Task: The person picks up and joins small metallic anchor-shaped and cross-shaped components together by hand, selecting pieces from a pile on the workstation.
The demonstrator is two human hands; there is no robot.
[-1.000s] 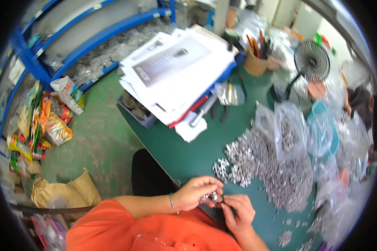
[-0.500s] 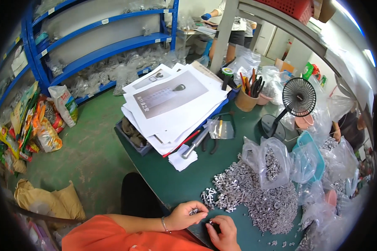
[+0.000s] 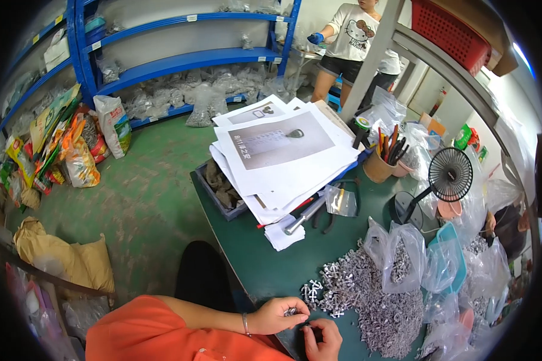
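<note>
Left hand (image 3: 278, 316): in my head view, curled around small silvery metal pieces (image 3: 290, 311). Right hand (image 3: 323, 340): just beside, thumb and fingers bent; I cannot tell what it pinches. Grey metal pile (image 3: 391, 322): on the green counter (image 3: 262, 268), right of both hands.

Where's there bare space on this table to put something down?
Bare green tabletop shows between the white slip and left hand, and between the clear packet and metal pieces. The right side is crowded with plastic bags.

Orange short-sleeved top (image 3: 153, 331); slim silvery bracelet (image 3: 246, 325), wrist (image 3: 255, 323) of left hand (image 3: 276, 316).
</note>
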